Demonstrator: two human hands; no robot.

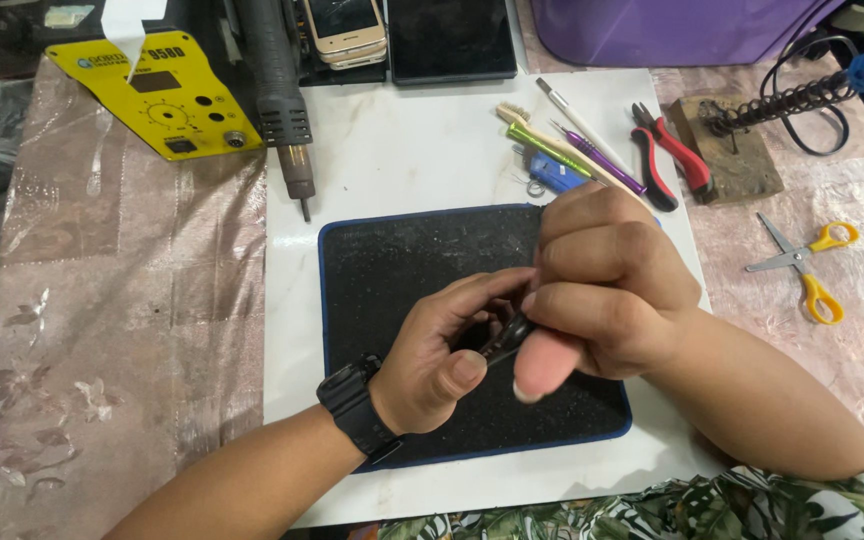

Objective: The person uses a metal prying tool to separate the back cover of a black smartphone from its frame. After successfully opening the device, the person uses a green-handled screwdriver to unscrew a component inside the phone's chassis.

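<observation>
Both my hands meet over a black mat with a blue edge (392, 260) on a white board (402, 150). My left hand (442, 355), with a black watch on its wrist, curls around a small dark object (505, 338). My right hand (607, 290) closes over the same object from the right, with the thumb pressed down beside it. The fingers hide most of the object, so I cannot tell its kind.
A yellow-faced station (167, 95) and a hot-air handle (277, 90) lie at the back left. Phones (347, 30) and a dark tablet (449, 38) sit behind the board. Brushes and tweezers (572, 150), red pliers (672, 155), a soldering-iron stand (742, 140) and yellow scissors (807, 265) lie at the right.
</observation>
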